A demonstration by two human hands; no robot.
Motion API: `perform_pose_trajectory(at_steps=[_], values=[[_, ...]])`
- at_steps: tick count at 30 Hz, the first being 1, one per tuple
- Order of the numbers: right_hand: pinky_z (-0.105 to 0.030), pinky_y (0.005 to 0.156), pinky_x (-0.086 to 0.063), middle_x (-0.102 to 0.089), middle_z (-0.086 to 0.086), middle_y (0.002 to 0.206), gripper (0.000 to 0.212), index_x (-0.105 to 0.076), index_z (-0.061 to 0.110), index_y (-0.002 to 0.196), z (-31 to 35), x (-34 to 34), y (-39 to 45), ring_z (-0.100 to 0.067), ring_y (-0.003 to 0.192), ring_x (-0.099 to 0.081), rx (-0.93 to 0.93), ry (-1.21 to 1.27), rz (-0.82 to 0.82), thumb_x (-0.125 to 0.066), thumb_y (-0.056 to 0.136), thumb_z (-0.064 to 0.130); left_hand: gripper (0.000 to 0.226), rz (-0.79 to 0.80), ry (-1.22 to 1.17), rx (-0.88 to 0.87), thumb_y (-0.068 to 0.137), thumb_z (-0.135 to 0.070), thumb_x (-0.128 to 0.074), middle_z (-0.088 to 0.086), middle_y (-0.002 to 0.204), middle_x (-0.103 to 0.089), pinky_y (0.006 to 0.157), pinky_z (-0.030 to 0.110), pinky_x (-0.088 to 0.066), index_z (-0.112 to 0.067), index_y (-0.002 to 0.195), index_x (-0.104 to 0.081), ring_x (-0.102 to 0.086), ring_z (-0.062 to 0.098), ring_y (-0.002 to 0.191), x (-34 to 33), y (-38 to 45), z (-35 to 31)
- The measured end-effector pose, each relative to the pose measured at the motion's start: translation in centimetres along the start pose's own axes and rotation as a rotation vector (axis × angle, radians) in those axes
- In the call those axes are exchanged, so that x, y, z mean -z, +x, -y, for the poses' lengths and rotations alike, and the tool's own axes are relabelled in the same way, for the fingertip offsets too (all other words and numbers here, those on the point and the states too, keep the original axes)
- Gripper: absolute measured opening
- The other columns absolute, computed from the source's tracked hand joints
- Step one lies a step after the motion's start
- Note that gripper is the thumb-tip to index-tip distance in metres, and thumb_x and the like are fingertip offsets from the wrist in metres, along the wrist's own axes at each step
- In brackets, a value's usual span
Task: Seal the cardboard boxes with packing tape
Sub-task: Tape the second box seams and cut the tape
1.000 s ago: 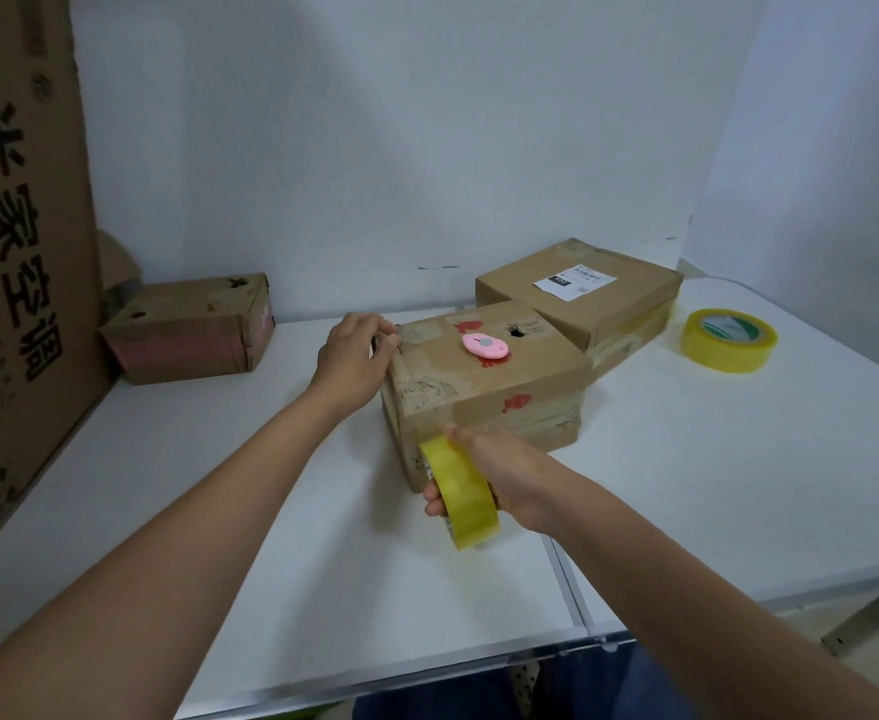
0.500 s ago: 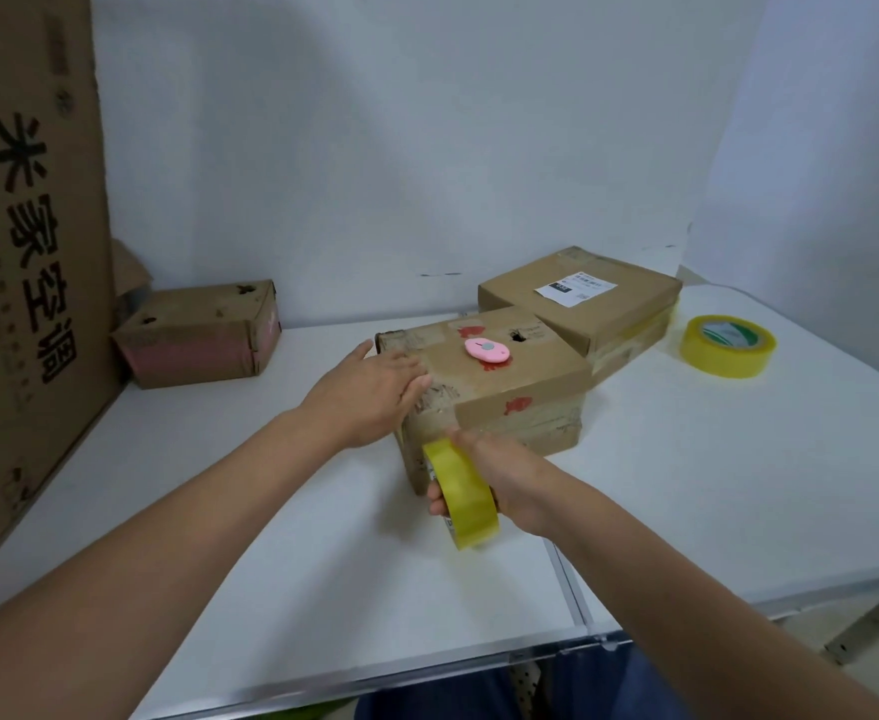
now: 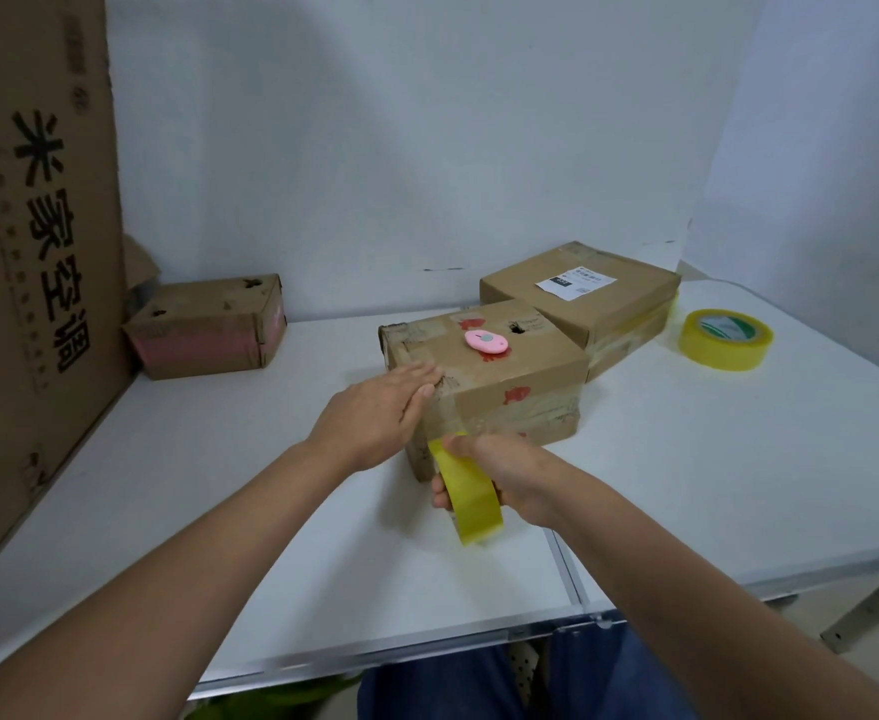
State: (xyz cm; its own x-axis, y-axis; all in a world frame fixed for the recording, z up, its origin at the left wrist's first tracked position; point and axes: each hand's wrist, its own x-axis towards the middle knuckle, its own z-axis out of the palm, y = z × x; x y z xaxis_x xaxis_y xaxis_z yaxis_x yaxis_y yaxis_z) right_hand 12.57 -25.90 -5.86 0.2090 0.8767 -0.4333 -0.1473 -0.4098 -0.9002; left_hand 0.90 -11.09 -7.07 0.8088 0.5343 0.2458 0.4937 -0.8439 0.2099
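A worn cardboard box [image 3: 520, 376] with red marks sits mid-table, and a small pink cutter [image 3: 486, 341] lies on its top. My left hand [image 3: 383, 415] presses flat with straight fingers on the box's near left top edge, over a strip of tape. My right hand [image 3: 502, 478] grips a yellow tape roll [image 3: 468, 498] held upright against the box's near face, low by the table. A tape strip runs from the roll up the box's face.
A larger labelled box [image 3: 598, 298] sits behind the worn one. A second yellow tape roll [image 3: 724, 339] lies at the right. A small box [image 3: 209, 330] stands at the back left beside a tall printed carton [image 3: 32, 252]. The white table's front edge [image 3: 427, 646] is near.
My left hand slid from the box's far left corner toward me along the top edge, now flat near the front. The right hand and roll stayed low at the box's near face.
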Motion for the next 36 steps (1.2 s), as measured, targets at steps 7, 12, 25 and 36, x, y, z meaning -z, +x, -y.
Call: perform_pose_trajectory(at_steps=[7,12,25,36], values=[[-0.035,0.069,-0.058,-0.068,-0.012,0.073,0.024,-0.057,0.005,0.106,-0.9,-0.4,0.0,-0.023,0.064,-0.068,-0.084,0.085,-0.004,-0.046,0.103,0.026,0.046,-0.073,0.013,0.014,0.102,-0.052,-0.026,-0.025,0.151,-0.036,0.105,0.032,-0.039,-0.041,0.144,-0.043,-0.029,-0.004,0.141,-0.3,-0.1,-0.2],[-0.034,0.066,-0.058,-0.069,-0.012,0.072,0.027,-0.055,0.005,0.109,-1.0,-0.5,0.3,-0.023,0.063,-0.069,-0.123,0.097,0.009,-0.045,0.103,0.029,0.049,-0.077,0.037,-0.001,0.100,-0.054,-0.035,-0.023,0.154,-0.032,0.107,0.029,-0.038,-0.038,0.146,-0.041,-0.024,-0.006,0.142,-0.7,0.0,-0.1],[-0.040,0.086,-0.053,-0.071,-0.012,0.096,0.037,-0.067,0.005,0.098,2.1,2.6,1.9,-0.029,0.091,-0.066,0.205,-0.778,-0.371,-0.046,0.099,0.035,0.055,-0.086,0.118,-0.118,0.101,-0.043,-0.043,-0.008,0.159,-0.027,0.111,0.029,-0.037,-0.024,0.152,-0.033,-0.023,0.007,0.147,-1.3,0.1,0.0],[-0.038,0.108,-0.026,-0.040,-0.017,0.138,0.046,-0.054,0.005,0.130,6.7,5.5,8.4,-0.031,0.130,-0.034,0.321,-1.001,-0.754,-0.043,0.100,0.038,0.054,-0.105,0.094,-0.168,0.101,-0.044,-0.042,-0.015,0.159,-0.024,0.111,0.023,-0.033,-0.030,0.152,-0.030,-0.019,0.000,0.146,-1.2,0.3,0.4]])
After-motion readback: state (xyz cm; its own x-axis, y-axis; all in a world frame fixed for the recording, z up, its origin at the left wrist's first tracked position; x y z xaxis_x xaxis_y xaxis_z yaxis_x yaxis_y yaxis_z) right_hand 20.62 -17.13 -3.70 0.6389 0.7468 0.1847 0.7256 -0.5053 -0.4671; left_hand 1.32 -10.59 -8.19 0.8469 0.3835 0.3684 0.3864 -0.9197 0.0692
